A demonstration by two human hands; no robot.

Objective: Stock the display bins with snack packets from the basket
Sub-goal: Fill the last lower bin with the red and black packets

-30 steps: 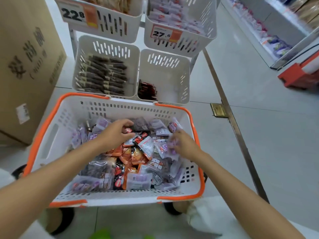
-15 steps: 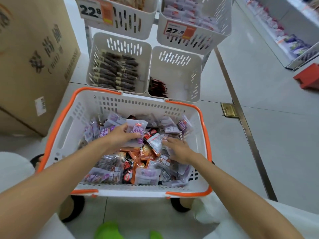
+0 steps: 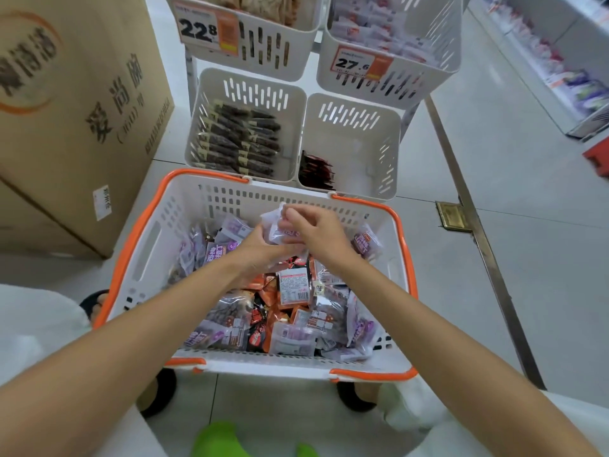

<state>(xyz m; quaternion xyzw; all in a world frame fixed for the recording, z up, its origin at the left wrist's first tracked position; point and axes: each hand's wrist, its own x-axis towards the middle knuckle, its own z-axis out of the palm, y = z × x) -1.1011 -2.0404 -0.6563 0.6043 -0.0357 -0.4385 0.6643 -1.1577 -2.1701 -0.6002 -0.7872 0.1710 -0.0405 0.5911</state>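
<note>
A white basket with an orange rim (image 3: 403, 245) stands on the floor before me, full of purple, orange and black snack packets (image 3: 293, 319). Both my hands meet above its far half. My left hand (image 3: 260, 250) and my right hand (image 3: 316, 232) together grip a small bunch of purple-and-clear packets (image 3: 275, 227), fingers curled round them. Beyond the basket stand white display bins: the lower left bin (image 3: 298, 103) holds rows of dark packets, the lower right bin (image 3: 392, 133) holds a few dark red packets (image 3: 316, 171) in its near left corner.
Two upper bins carry price tags, 22.8 (image 3: 201, 28) and 27.6 (image 3: 354, 64). A large cardboard box (image 3: 75, 103) stands at the left. A metal floor strip (image 3: 478, 225) runs along the right. Store shelving (image 3: 560, 61) lines the far right.
My hands were apart, picking among the packets; now they have come together and lifted a bunch of purple packets above the basket's far half. The camera has moved closer.
</note>
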